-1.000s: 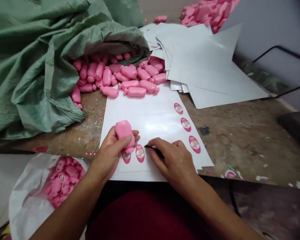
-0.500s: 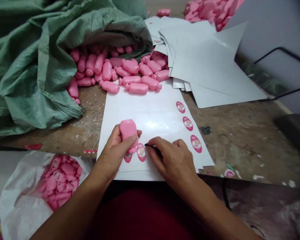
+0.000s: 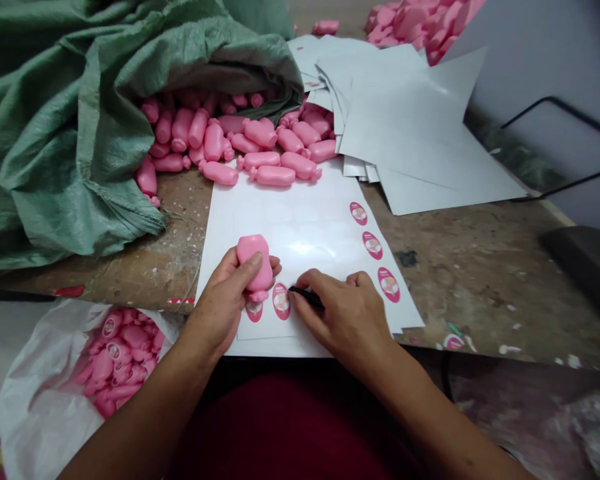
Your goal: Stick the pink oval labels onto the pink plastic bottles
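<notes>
My left hand (image 3: 225,293) is closed around a small pink plastic bottle (image 3: 256,267), its narrow end toward me and the thumb across its face. Under it lies a white sticker sheet (image 3: 300,220) with oval pink stickers along its near and right edges. One sticker (image 3: 281,301) sits between my hands; another is partly covered by the bottle. My right hand (image 3: 343,310) pinches a thin black tool (image 3: 307,297), its tip beside that sticker's right edge. Fingers hide most of the tool, so its kind is unclear.
A green woven sack (image 3: 80,147) spills pink bottles (image 3: 275,176) onto the sheet's far edge. Loose white sheets (image 3: 410,127) are stacked at the back right. Below the table's left edge hangs a white bag (image 3: 40,393) of labelled bottles. A black metal bar (image 3: 580,117) stands at right.
My left hand has turned the bottle slightly and shifted its thumb higher on it. My right hand stays by the same sticker. The view has moved slightly.
</notes>
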{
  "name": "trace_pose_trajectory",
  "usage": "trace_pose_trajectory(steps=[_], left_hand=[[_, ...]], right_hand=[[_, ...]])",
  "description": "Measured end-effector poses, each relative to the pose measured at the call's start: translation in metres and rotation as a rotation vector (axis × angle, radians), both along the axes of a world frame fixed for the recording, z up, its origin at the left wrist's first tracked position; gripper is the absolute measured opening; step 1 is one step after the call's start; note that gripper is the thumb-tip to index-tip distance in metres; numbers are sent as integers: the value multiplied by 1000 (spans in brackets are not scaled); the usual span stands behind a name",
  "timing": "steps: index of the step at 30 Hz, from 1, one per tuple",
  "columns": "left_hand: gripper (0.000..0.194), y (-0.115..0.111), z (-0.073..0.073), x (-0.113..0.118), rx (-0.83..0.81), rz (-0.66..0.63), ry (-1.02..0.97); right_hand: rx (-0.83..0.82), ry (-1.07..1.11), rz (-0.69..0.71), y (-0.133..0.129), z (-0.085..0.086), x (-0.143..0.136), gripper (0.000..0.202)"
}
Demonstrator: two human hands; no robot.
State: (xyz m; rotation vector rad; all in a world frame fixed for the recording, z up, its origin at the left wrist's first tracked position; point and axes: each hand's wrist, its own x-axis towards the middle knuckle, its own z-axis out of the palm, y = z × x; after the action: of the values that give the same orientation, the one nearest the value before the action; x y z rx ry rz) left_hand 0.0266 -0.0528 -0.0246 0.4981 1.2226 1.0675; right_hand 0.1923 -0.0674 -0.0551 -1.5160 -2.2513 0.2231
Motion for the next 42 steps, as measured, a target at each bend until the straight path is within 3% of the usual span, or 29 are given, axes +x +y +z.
trace_pose_trajectory(steps=[4,7,10,16,23,37,42], left_hand=[[22,-1,-1,2,15,-5,9],[23,-1,-4,1,32,5,21],[22,-4,-5,0,55,-21,30],[33,-19,8,9,40,-90,-100],[62,-30,17,15,-79,-198,-179],[81,-36,16,15,-63,-219,-125],[76,-36,16,15,-42,-236,-97]], right_hand=[[-232,84,-108,7,7,-3,21],[-503,395,-156,13,19,5,26],[-630,730,-141,16,31,14,32],[-665,851,-115,10,35,11,25],[-715,918,-38,7,34,9,26],[-709,920,-29,5,32,8,26],[-704,896,-39,6,32,7,28]])
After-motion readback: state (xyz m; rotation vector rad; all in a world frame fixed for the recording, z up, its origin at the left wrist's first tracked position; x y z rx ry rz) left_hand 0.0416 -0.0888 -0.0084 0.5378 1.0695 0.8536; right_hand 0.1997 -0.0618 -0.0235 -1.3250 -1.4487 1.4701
